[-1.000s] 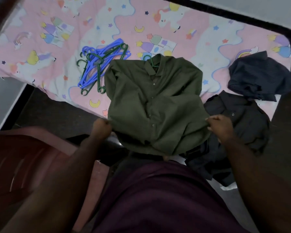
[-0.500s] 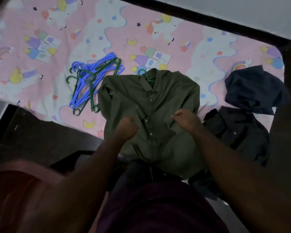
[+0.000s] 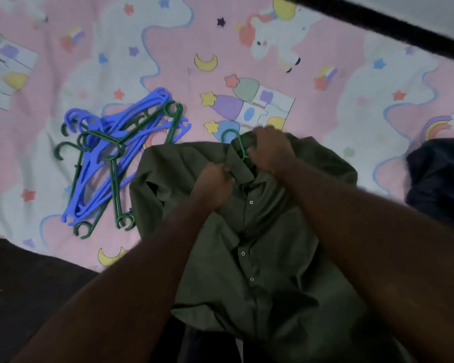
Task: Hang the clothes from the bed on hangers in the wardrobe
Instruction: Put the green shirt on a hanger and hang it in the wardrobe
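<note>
We counted two garments: one olive shirt (image 3: 260, 244) and one dark garment (image 3: 438, 179) at the right edge. One green hanger (image 3: 236, 142) sat in the shirt's collar. The hanger pile (image 3: 116, 163) held several blue and green ones, too tangled to count. Two hands showed, left hand (image 3: 215, 184) and right hand (image 3: 270, 150).

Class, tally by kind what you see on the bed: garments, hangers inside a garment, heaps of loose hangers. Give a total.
Garments: 2 (olive shirt, dark garment)
Hangers inside a garment: 1 (green hanger)
Heaps of loose hangers: 1
Total: 4
</note>
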Demonstrator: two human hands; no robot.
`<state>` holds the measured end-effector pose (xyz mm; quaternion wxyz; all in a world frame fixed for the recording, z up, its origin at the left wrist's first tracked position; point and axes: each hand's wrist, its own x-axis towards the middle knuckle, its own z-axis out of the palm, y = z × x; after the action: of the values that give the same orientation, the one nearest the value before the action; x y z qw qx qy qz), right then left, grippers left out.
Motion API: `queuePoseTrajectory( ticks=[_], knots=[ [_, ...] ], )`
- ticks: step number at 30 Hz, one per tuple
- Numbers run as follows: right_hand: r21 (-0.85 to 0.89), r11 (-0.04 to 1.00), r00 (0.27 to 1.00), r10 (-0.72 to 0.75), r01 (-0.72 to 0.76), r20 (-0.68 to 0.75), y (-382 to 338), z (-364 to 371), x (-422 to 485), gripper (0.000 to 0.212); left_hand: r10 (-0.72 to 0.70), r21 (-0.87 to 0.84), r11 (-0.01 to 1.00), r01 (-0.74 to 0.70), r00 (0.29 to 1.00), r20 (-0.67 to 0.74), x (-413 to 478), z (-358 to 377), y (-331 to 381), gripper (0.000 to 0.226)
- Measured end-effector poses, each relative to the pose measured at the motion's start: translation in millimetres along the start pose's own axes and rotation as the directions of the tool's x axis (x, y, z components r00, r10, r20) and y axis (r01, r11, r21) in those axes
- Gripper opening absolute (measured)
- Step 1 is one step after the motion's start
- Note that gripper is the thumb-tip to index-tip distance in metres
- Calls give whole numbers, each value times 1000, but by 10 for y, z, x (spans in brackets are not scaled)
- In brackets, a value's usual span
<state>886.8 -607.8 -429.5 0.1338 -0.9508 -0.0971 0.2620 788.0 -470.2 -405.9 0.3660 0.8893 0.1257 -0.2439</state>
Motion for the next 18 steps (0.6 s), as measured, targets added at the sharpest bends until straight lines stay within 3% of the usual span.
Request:
queuePoseTrajectory(
  ticks=[2,8,13,18],
  knots=[
    [-104,994,999,-36,37,17,-19,120,318,49,-2,-25,1000,2,1000,-8,181,128,-134,28],
    [-199,966,980,-141,167,137,-98,517,842,53,-63,-98,993,61,998,-16,277,400,-489,28],
    [-166,975,989,-140,146,44,18,302,837,28,-137,-113,984,135,991,-5,167,336,-638,32],
    [61,997,984,-25,36,-175,299,-483,619,19,-117,-118,987,113,993,-29,6,79,-366,32]
  ],
)
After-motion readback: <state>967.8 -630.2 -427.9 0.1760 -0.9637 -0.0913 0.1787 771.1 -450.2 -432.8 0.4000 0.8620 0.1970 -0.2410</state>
